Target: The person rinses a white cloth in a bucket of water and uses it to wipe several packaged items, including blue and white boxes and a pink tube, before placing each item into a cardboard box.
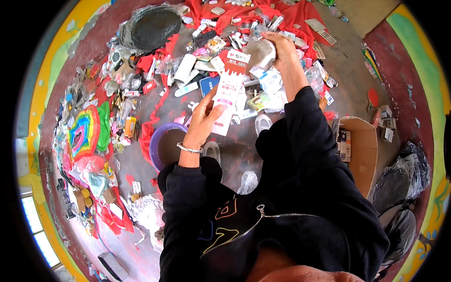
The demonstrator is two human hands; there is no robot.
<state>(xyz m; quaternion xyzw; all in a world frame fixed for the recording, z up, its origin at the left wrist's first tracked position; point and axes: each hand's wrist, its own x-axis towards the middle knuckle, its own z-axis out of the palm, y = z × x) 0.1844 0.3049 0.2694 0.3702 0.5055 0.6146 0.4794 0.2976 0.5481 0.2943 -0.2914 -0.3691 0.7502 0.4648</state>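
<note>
Left hand: your left hand (205,117) pinches the lower part of a long package (230,89), thumb across its front and fingers behind; a bracelet (189,149) circles your wrist.
Long package: white with a dripping red pattern near the top, tilted slightly to your right, raised in front of you over the heap.
Right hand: your right hand (284,52) is curved, its fingertips at the upper edge of a pale grey rounded thing (261,54); you cannot tell here whether it grips or only touches.
Under your hands: small goods lie jumbled, with a dark blue booklet (207,86) just left of the package and red cloth (305,18) beyond.
Your left: a purple bucket (153,146) stands beside your left forearm; farther off, a rainbow-striped thing (84,135) touches a green bag (104,126).
Your right: a cardboard box (364,149) stands near your sleeve, and a red paddle (372,98) lies beyond it.
By your feet: a clear bag (247,182) lies between your legs.
</note>
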